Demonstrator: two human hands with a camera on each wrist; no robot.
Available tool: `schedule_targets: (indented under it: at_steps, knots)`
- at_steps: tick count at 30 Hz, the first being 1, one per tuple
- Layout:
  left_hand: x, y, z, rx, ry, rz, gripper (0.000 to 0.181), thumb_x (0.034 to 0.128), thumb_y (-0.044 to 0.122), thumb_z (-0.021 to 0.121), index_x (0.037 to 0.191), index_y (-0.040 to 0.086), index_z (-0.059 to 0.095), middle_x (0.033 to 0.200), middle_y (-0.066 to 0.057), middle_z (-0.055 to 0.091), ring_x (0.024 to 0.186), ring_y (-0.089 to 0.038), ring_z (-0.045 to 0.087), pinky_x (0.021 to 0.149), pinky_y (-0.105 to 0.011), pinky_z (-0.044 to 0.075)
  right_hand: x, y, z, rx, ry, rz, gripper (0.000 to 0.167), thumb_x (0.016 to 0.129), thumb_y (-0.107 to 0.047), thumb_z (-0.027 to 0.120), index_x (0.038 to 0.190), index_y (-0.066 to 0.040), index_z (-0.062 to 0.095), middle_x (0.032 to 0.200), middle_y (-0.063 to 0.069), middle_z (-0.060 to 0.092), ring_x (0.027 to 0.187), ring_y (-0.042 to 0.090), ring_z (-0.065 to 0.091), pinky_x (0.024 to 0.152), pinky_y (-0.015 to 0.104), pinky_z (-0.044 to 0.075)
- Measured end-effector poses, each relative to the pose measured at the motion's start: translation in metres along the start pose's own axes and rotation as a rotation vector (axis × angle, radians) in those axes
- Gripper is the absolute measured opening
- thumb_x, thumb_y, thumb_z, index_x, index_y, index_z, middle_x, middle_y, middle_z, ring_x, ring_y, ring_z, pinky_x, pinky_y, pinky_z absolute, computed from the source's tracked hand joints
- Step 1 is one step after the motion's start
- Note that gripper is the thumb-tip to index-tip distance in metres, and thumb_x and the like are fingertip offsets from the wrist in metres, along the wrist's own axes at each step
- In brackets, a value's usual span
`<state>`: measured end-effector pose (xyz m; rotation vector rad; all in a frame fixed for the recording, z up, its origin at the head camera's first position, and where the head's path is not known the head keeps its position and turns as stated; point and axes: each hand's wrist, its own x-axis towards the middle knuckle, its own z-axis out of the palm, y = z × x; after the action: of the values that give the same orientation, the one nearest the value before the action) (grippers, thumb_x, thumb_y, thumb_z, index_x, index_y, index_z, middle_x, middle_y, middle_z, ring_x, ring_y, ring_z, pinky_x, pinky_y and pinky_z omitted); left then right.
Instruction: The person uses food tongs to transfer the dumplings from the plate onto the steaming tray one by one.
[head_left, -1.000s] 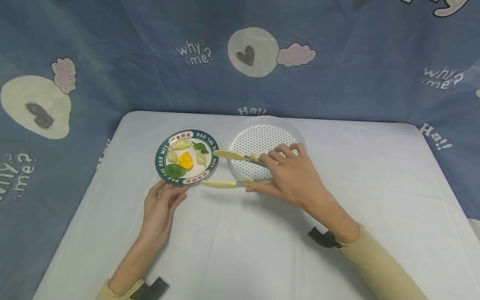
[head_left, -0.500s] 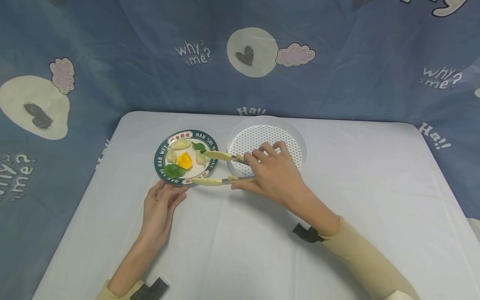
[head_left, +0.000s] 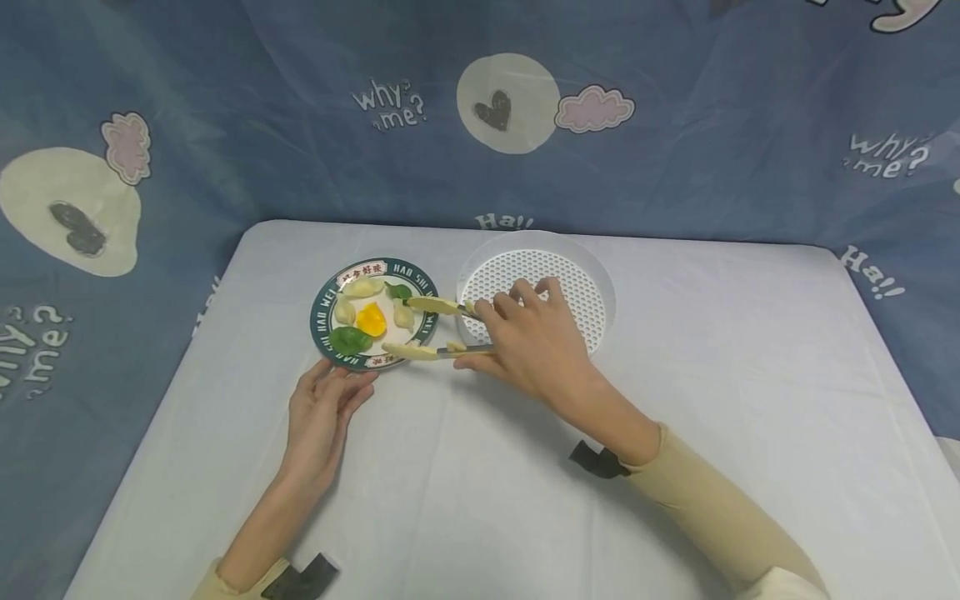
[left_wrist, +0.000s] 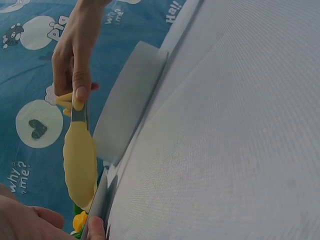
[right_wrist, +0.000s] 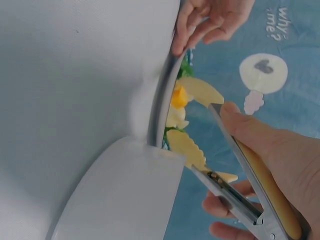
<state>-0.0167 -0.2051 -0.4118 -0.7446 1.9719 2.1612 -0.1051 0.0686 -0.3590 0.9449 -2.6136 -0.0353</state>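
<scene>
- Right hand (head_left: 528,342): grip curled round the yellow tongs (head_left: 431,306); their tips spread at the plate (head_left: 320,317), lifting nothing
- Left hand (head_left: 322,408): grip pinching the plate's near rim
- Dumplings (head_left: 363,288) lie on the plate, left of the strainer (head_left: 532,267); picking one up seems still undone

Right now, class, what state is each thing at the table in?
Green-rimmed round plate: bearing food, touched by the left hand.
Yellow-tipped metal tongs: open, held by the right hand, tips over the plate.
White round perforated tray: upright, partly hidden by the right hand.
Bright yellow rounded piece: lying on the plate.
Two green leaves: lying on the plate.
Pale dumpling-shaped pieces: three visible, lying on the plate.
</scene>
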Motion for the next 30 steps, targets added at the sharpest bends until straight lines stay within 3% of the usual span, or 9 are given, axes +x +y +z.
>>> schedule_targets:
  at_steps: [8,22,30]
  knots:
    - [0.0,0.001,0.001,-0.008,0.0,-0.01,0.079,0.1116,0.009,0.04,0.173,0.011,-0.009,0.18,-0.017,0.014,0.129,-0.005,0.062,0.117,-0.013,0.056,0.004,-0.006,0.004,-0.023,0.007,0.019,0.066,0.091,-0.08,0.063,0.113,-0.018,0.068,0.095,0.002,0.076,0.099,0.028,0.066,0.09,0.049,0.056]
    - [-0.001,0.001,0.001,-0.006,0.002,-0.005,0.077,0.1122,0.009,0.04,0.173,0.01,-0.009,0.179,-0.017,0.014,0.127,-0.003,0.062,0.116,-0.013,0.056,0.011,-0.016,0.009,-0.002,-0.113,0.07,0.066,0.095,-0.079,0.061,0.112,-0.016,0.073,0.101,0.0,0.075,0.102,0.025,0.063,0.097,0.049,0.057]
    - [-0.001,0.0,0.0,-0.007,0.003,-0.003,0.078,0.1124,0.01,0.04,0.173,0.01,-0.008,0.179,-0.018,0.014,0.127,-0.003,0.063,0.117,-0.013,0.056,0.01,-0.017,0.013,0.032,-0.083,0.077,0.061,0.093,-0.076,0.065,0.106,-0.018,0.074,0.097,-0.001,0.077,0.102,0.025,0.066,0.098,0.05,0.057]
